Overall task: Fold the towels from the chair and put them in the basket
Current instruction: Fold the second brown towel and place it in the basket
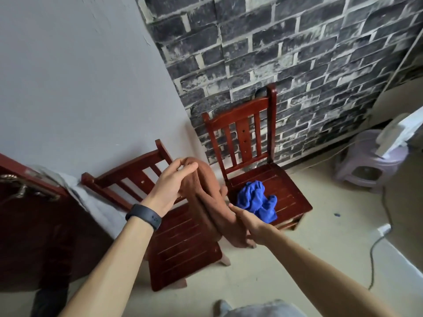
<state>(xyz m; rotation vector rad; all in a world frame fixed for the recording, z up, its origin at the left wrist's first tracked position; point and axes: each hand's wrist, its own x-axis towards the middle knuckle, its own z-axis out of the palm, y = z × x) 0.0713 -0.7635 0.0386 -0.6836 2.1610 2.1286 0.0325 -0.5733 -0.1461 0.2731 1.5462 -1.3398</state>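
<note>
Pinching brown towel [210, 191] top with fingers [186, 167] of left hand [171, 184], gripping lower end with right hand [249, 223], blue towel [256, 202] crumpled on chair [288, 186]

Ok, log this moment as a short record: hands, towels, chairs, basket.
left hand: pinches top of brown towel
right hand: grips brown towel's lower part
brown towel: held in the air, bunched, not yet folded
blue towel: crumpled on right chair seat
left chair: beside right chair, below the held towel
basket: not in view
</note>
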